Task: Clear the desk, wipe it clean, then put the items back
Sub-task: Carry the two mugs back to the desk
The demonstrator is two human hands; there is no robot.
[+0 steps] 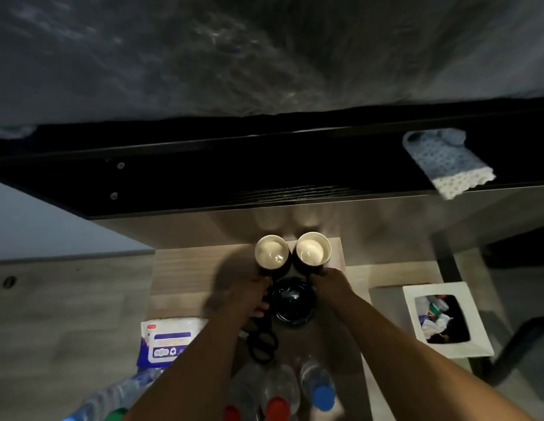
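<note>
Ceramic, I judge, dark outside and cream inside: two mugs stand touching at the far edge of the desk [185,268], left mug [271,251] and right mug [314,248]. My left hand [249,294] and right hand [330,282] each curl at a mug's near side, seemingly on the handles, though the handles are lost in shadow. Stiff, breakable, moderately heavy; take them by handle or body. A dark round dish [292,300] sits between my wrists. Bottles [280,390] are cut off at the near edge; black rings [262,344] unclear.
</note>
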